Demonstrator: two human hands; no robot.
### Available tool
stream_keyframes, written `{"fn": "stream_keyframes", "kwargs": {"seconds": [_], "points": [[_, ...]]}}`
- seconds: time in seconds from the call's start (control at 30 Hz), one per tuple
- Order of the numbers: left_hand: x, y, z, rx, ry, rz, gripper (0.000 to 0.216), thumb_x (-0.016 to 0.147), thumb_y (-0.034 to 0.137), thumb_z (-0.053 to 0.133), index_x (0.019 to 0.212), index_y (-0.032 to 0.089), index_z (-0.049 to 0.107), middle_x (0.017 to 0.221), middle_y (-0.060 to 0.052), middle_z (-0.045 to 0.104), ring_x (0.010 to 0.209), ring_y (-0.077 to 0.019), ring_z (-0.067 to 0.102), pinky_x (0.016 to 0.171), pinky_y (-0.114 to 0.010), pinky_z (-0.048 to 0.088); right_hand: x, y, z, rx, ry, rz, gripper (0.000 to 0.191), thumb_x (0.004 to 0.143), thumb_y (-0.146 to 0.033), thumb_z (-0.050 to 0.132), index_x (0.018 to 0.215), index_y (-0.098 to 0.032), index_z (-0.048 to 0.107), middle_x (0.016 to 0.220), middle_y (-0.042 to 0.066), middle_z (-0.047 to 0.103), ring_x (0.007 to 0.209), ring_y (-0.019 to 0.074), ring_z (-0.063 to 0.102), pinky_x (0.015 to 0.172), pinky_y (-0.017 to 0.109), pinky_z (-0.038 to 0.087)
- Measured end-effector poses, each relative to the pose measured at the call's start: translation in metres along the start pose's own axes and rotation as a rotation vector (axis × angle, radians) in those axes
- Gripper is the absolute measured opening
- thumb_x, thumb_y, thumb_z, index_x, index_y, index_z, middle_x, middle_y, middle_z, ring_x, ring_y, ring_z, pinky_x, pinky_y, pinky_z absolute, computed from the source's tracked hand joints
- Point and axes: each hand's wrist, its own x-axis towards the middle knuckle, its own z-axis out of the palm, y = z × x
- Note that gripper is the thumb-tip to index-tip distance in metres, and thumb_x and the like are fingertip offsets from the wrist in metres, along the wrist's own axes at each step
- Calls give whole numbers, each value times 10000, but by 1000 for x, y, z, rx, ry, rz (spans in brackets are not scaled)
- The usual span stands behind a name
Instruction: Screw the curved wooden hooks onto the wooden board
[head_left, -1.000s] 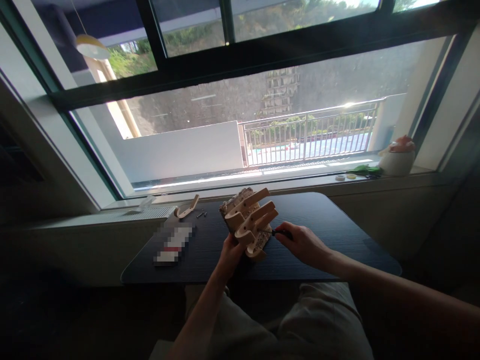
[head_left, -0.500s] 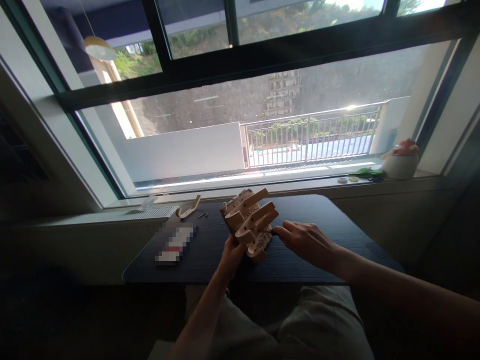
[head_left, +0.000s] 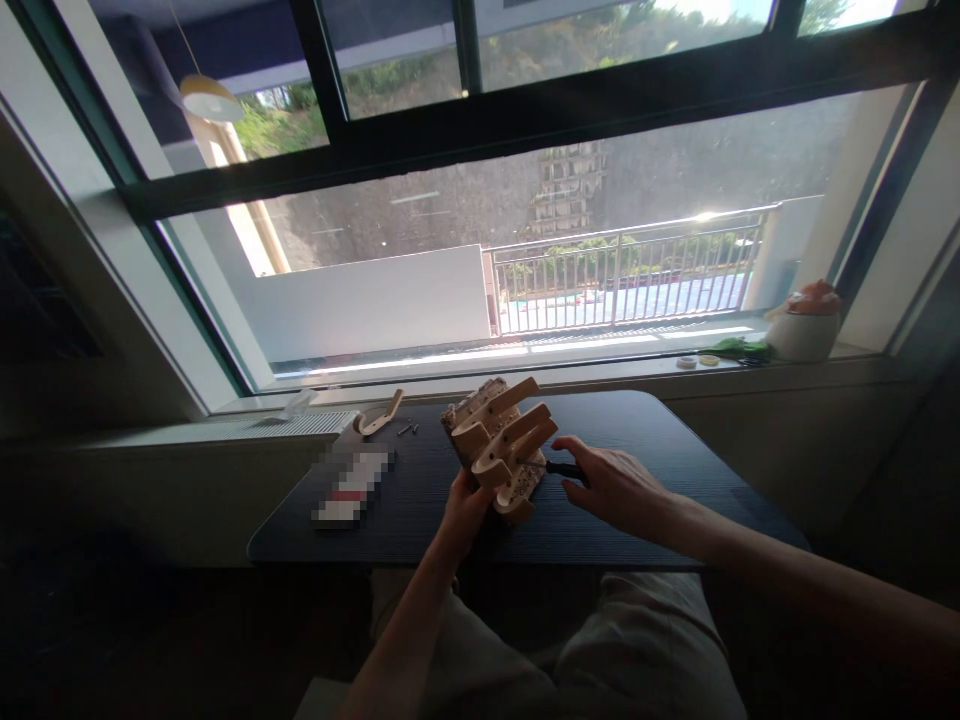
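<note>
My left hand [head_left: 466,510] grips the lower left side of a wooden hook rack [head_left: 491,462], a speckled board with several curved pale wooden hooks on it. The rack is held tilted above the table. My right hand [head_left: 611,482] holds a screwdriver [head_left: 568,470] by its dark handle, thumb and forefinger apart along it. The screwdriver's thin shaft points left to the base of one of the lower hooks; its tip is too small to make out. A loose wooden hook [head_left: 379,415] lies at the table's far left, with a few screws [head_left: 407,430] beside it.
The dark table [head_left: 630,430] stands against the window wall. A pixelated flat box [head_left: 354,487] lies on its left part. On the sill are a white pot [head_left: 804,335], green leaves [head_left: 739,349] and two small rolls [head_left: 697,361]. A radiator [head_left: 300,427] runs at the left.
My right hand has loosened and shifted slightly back, so more of the screwdriver's handle shows. The hook rack and my left hand have stayed nearly in place.
</note>
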Motion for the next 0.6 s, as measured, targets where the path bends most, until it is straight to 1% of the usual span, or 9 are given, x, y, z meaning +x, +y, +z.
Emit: {"fn": "stream_keyframes", "kwargs": {"seconds": [0.07, 0.13, 0.2, 0.27, 0.37, 0.43, 0.5, 0.53, 0.6], "points": [[1, -1, -1, -1, 13, 3, 454, 581, 262, 749, 1006, 152, 634, 961, -66, 692, 931, -239, 617, 795, -311, 464, -2, -4, -6, -149, 32, -117, 329, 831, -226, 448, 1157, -208, 477, 835, 41, 620, 700, 151, 580, 575, 241, 336], [0, -1, -1, -4, 12, 2, 457, 574, 271, 754, 1000, 156, 638, 953, -64, 694, 923, -239, 619, 792, -312, 466, -3, -6, -7, -254, 46, -222, 251, 863, -161, 379, 1059, -204, 531, 835, 50, 603, 689, 138, 567, 552, 233, 322], [0, 1, -1, -5, 5, -8, 466, 569, 279, 758, 1002, 156, 638, 945, -66, 695, 917, -241, 620, 786, -313, 468, -3, -6, -3, -262, 55, -264, 237, 882, -164, 352, 1003, -194, 554, 818, 54, 604, 685, 138, 565, 550, 234, 327], [0, 2, 0, -4, -6, -10, 476, 565, 277, 761, 1006, 152, 636, 942, -72, 695, 921, -247, 619, 779, -313, 471, -4, -3, 5, -128, 68, -199, 222, 893, -233, 365, 1001, -188, 553, 843, 55, 627, 711, 144, 581, 580, 237, 356], [0, 4, 0, 7, -28, 8, 487, 547, 258, 769, 1002, 146, 636, 954, -77, 693, 941, -259, 610, 775, -311, 473, -4, 2, 15, 196, 67, 38, 266, 879, -356, 390, 989, -181, 558, 861, 49, 657, 742, 155, 600, 622, 246, 396], [-1, 4, 0, 13, -36, 18, 485, 545, 249, 769, 1000, 145, 636, 968, -75, 691, 952, -262, 606, 777, -308, 474, -2, 5, 18, 342, 26, 137, 307, 866, -400, 390, 950, -174, 580, 851, 52, 661, 744, 159, 600, 624, 249, 408], [-1, 4, 0, 6, -42, 13, 482, 566, 248, 758, 1021, 152, 630, 982, -70, 688, 958, -257, 605, 783, -304, 472, 0, 7, 15, 351, -19, 145, 331, 863, -418, 380, 932, -178, 596, 841, 53, 660, 739, 162, 597, 621, 253, 405], [-1, 3, 0, -2, -49, 7, 483, 579, 249, 750, 1037, 158, 624, 988, -68, 686, 960, -253, 606, 787, -303, 472, 1, 7, 12, 304, -31, 131, 330, 856, -423, 392, 968, -184, 591, 827, 48, 659, 725, 164, 596, 614, 256, 399], [0, 2, -1, -18, -55, -6, 479, 606, 257, 734, 1060, 165, 612, 998, -66, 682, 960, -246, 608, 793, -304, 470, 1, 5, 4, 144, -18, 74, 349, 833, -402, 447, 1104, -200, 535, 807, 38, 653, 697, 166, 593, 597, 257, 378]]}}
